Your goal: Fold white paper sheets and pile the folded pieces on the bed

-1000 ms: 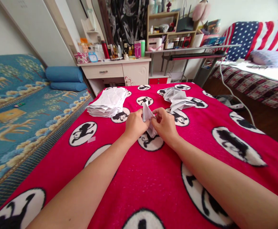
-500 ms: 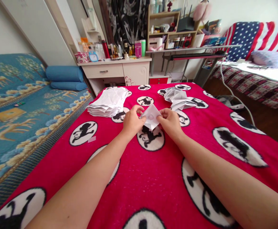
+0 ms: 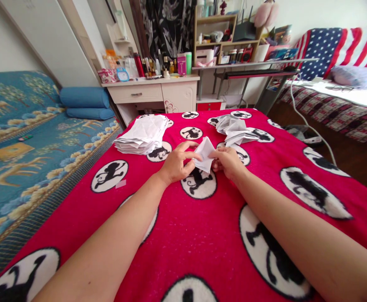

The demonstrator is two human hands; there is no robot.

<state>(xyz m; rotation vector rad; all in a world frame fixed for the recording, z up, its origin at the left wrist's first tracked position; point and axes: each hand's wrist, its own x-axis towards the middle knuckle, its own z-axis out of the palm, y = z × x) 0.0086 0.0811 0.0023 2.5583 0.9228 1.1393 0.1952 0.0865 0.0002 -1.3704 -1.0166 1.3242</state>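
Above the red blanket [image 3: 183,235] a small folded sheet of white paper [image 3: 206,152] is held up, creased into a pointed shape. My right hand [image 3: 229,161] pinches its right edge between thumb and fingers. On the other side, my left hand [image 3: 178,161] has its thumb and fingers apart, with the index fingertip touching the paper's left face. Faint print shows on the paper. Beyond my left hand lies a thick stack of white paper sheets [image 3: 144,133]. Several folded papers [image 3: 236,129] lie in a loose pile beyond my right hand.
A small pale scrap [image 3: 121,183] lies on the blanket at left. A blue patterned sofa [image 3: 45,147] runs along the left side. Behind stand a white dresser [image 3: 148,93] with bottles and a desk [image 3: 252,63] with shelves. A white cable [image 3: 309,121] hangs at right.
The folded paper has tilted and shifted slightly right. My left fingers have spread from their pinch on its left corner; my right hand keeps its grip.
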